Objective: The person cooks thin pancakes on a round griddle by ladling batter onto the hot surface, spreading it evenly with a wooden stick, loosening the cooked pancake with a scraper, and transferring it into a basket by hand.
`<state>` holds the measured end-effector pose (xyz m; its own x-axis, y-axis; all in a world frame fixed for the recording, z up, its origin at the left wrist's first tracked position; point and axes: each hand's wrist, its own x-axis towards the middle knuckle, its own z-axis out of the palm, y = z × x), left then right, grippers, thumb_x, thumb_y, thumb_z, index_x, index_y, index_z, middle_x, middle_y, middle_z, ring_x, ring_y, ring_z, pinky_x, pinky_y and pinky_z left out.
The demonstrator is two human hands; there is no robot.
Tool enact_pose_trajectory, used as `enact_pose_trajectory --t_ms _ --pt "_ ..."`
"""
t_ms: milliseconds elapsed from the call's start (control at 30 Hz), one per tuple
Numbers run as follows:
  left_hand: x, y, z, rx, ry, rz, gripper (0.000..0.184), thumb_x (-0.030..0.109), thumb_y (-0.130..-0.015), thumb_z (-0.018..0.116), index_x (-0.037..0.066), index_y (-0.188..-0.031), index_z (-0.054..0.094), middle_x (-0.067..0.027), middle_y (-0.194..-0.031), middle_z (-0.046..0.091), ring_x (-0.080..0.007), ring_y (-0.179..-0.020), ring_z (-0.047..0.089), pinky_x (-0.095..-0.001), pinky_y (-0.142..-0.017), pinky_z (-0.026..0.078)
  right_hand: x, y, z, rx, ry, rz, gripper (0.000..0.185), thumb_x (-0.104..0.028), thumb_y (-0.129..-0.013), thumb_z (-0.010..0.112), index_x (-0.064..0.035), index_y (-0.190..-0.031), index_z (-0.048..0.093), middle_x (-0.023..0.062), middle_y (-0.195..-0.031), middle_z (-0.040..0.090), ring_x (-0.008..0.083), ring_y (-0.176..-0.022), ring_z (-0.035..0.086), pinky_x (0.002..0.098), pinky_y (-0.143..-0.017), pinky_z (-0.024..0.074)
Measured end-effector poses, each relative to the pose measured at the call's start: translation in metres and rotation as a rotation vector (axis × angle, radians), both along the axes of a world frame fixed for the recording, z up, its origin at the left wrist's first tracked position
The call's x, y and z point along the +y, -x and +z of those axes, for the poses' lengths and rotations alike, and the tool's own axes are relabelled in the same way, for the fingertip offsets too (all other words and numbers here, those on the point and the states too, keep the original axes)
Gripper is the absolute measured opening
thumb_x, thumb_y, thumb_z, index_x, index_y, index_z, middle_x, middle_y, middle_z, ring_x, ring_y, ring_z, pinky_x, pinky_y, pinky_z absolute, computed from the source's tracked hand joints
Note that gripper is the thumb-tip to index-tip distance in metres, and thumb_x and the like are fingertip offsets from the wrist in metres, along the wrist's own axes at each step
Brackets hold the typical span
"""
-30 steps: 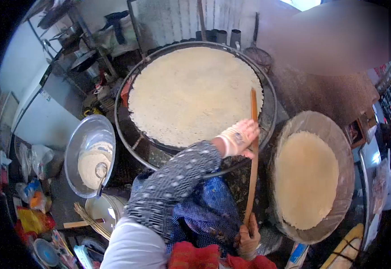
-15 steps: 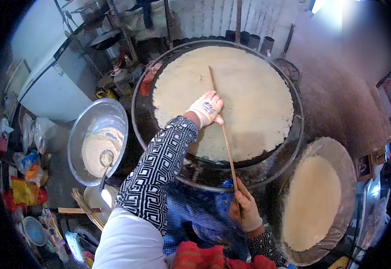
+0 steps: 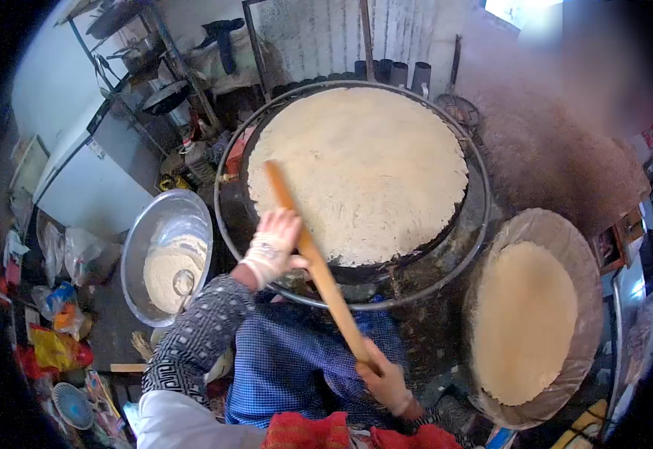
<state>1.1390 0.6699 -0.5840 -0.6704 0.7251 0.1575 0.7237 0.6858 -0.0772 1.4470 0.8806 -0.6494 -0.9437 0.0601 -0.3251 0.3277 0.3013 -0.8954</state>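
A long flat wooden scraper (image 3: pixel 326 280) slants across the near left edge of the round griddle (image 3: pixel 437 253). My left hand (image 3: pixel 273 245), in a pale glove, grips it near the middle. At its lower end, my right hand (image 3: pixel 386 383) is closed around the wood near my lap. A thin, pale layer of batter (image 3: pixel 360 168) covers most of the griddle, with a ragged edge. The scraper's far end lies over the batter's left side, blurred; whether it touches cannot be told.
Left of the griddle stands a metal basin (image 3: pixel 133 280) of batter with a ladle (image 3: pixel 183 282) in it. A large round flatbread (image 3: pixel 525 322) lies on a plastic-covered tray (image 3: pixel 577 292) at right. A metal ring (image 3: pixel 487 206) surrounds the griddle. A white fridge (image 3: pixel 91 183) stands at the left.
Both hands have pulled the scraper left and toward me, off the batter's middle. It has turned from edge-on to showing its broad face. The view has shifted slightly.
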Motion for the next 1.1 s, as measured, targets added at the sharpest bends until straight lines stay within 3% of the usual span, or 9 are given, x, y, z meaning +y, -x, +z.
enact_pose_trajectory --t_ms 133,200,233,467,667,867,900,1033,1100 --pt "0.152 0.000 -0.003 -0.100 -0.283 -0.495 0.100 0.055 -0.071 0.072 -0.008 -0.140 0.037 -0.0272 -0.147 0.038 -0.0403 -0.142 0.029 -0.0492 -0.119 0.020 0.018 -0.058 0.000 0.218 0.050 -0.483 0.058 -0.019 -0.093 0.064 -0.0003 -0.144 0.043 0.0111 -0.111 0.064 0.0134 -0.074 0.062 0.0297 -0.065 0.0506" --pt "0.228 0.007 -0.028 -0.010 -0.212 -0.612 0.097 0.062 -0.071 0.066 -0.006 -0.135 0.042 -0.0275 -0.139 0.045 -0.0421 -0.134 0.039 -0.0477 -0.115 0.027 0.025 -0.056 0.017 0.162 0.216 -0.696 0.059 -0.020 -0.094 0.062 -0.0009 -0.146 0.040 0.0086 -0.103 0.063 0.0121 -0.060 0.057 0.0315 -0.054 0.0485" --pt "0.256 0.013 -0.050 -0.053 0.005 -0.550 0.095 0.064 -0.069 0.066 -0.006 -0.130 0.048 -0.0272 -0.138 0.047 -0.0424 -0.133 0.040 -0.0476 -0.114 0.028 0.029 -0.047 0.031 0.013 0.465 -0.778 0.053 -0.017 -0.094 0.061 -0.0082 -0.144 0.046 0.0012 -0.081 0.058 0.0062 -0.054 0.049 0.0231 -0.046 0.0408" --pt "0.199 0.015 -0.037 -0.020 0.077 -0.257 0.088 0.070 -0.067 0.062 -0.004 -0.116 0.059 -0.0249 -0.125 0.055 -0.0425 -0.131 0.041 -0.0483 -0.113 0.029 0.101 -0.042 -0.005 -0.126 1.132 -0.360 0.058 -0.027 -0.093 0.064 -0.0166 -0.146 0.043 -0.0009 -0.057 0.045 0.0112 -0.042 0.040 0.0288 -0.040 0.0345" --pt "0.111 0.004 -0.042 -0.024 0.062 -0.099 0.093 0.071 -0.066 0.062 -0.006 -0.118 0.057 -0.0251 -0.124 0.055 -0.0418 -0.128 0.043 -0.0490 -0.113 0.029 0.084 -0.027 0.007 -0.272 1.016 -0.272 0.052 -0.023 -0.095 0.064 -0.0186 -0.144 0.047 0.0001 -0.054 0.045 0.0102 -0.040 0.036 0.0282 -0.040 0.0283" --pt "0.029 -0.032 -0.051 -0.005 0.007 -0.005 0.097 0.075 -0.068 0.058 -0.007 -0.118 0.058 -0.0274 -0.125 0.055 -0.0428 -0.131 0.043 -0.0498 -0.114 0.026 0.052 -0.033 0.007 -0.230 0.623 -0.087 0.053 -0.017 -0.094 0.061 -0.0119 -0.145 0.046 -0.0031 -0.076 0.059 0.0050 -0.049 0.045 0.0222 -0.044 0.0346" --pt "0.014 -0.043 -0.046 -0.048 0.012 0.019 0.098 0.076 -0.068 0.057 -0.007 -0.120 0.056 -0.0274 -0.129 0.053 -0.0427 -0.132 0.041 -0.0498 -0.115 0.025 0.048 -0.035 0.013 -0.299 0.597 -0.086 0.054 -0.012 -0.093 0.063 -0.0078 -0.144 0.047 0.0002 -0.095 0.066 0.0078 -0.066 0.058 0.0238 -0.057 0.0477" --pt "-0.047 -0.088 -0.053 0.119 -0.297 -0.014 0.079 0.062 -0.074 0.065 -0.003 -0.119 0.053 -0.0235 -0.125 0.052 -0.0425 -0.124 0.045 -0.0540 -0.112 0.028 0.023 -0.060 0.004 -0.042 0.364 -0.030 0.058 -0.008 -0.089 0.068 0.0022 -0.142 0.045 0.0089 -0.125 0.062 0.0163 -0.112 0.057 0.0296 -0.099 0.0442" --pt "-0.068 -0.101 -0.056 0.161 -0.438 -0.032 0.060 0.050 -0.083 0.063 0.000 -0.115 0.056 -0.0211 -0.117 0.055 -0.0402 -0.122 0.047 -0.0548 -0.112 0.027 0.020 -0.064 -0.017 0.150 0.243 -0.083 0.057 -0.009 -0.089 0.068 0.0034 -0.140 0.046 0.0089 -0.126 0.062 0.0155 -0.111 0.058 0.0285 -0.097 0.0450"
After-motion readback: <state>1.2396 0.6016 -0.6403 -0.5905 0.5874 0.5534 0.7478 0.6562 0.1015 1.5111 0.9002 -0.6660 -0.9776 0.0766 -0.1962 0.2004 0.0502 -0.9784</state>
